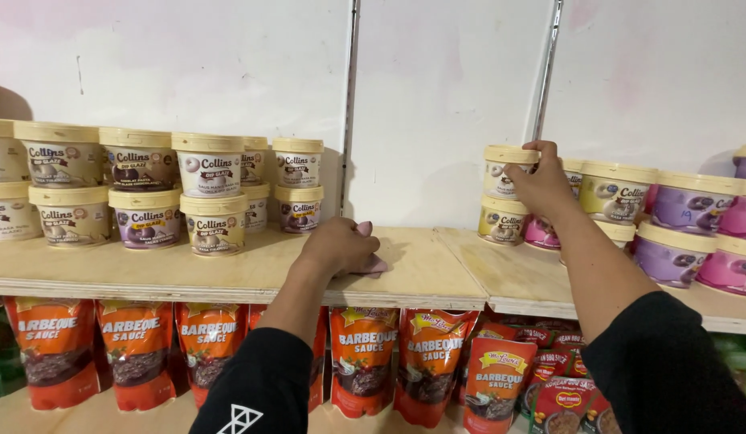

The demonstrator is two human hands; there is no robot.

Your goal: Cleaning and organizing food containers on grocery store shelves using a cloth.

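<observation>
Lower frame, nearest: red glossy sauce pouches [363, 354] hang soft and crinkled under the pale plywood shelf [437, 277].

Centre: left hand [338, 247] clenched on a crumpled pink cloth [374, 262], pressed flat to the bare board.

Right of centre, farther back: right hand [541, 186] with its grip closed over the cream lid of a small round plastic tub [501, 173], top of a two-high stack.

Risk, my judgement: smooth stacked tubs; a sideways nudge could topple the lower tub [501, 225] off the front edge.
</observation>
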